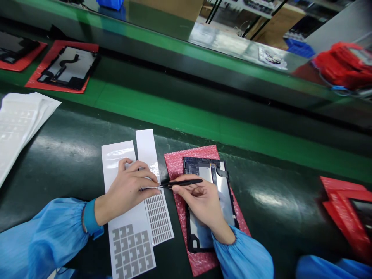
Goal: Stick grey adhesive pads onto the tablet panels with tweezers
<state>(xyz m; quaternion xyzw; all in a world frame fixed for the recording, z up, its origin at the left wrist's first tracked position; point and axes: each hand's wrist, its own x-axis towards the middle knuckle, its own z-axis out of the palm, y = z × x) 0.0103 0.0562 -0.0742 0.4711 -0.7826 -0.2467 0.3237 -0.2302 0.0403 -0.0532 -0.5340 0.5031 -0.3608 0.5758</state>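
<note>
My left hand (130,186) is closed above two sticker sheets, thumb and fingers pinched at a thin whitish edge I cannot make out. My right hand (200,199) grips black tweezers (186,182), their tips meeting the left fingertips. Under the left hand lie a wide white sheet (116,153) with grey bracket-shaped stickers and a narrow sheet (145,145) with rows of small grey rectangular stickers. Beneath my right hand is a tablet screen assembly (200,241) with a black frame, silver back and dark flex cable. It rests on a pink bubble-wrap bag (174,159).
White sheets (20,120) are stacked at the left. Beyond, on a green strip (130,102), another screen assembly (69,68) lies on a red bag. More red bags (345,205) lie at the right, near a blue sleeve (331,268). A raised ledge (174,42) runs along the back.
</note>
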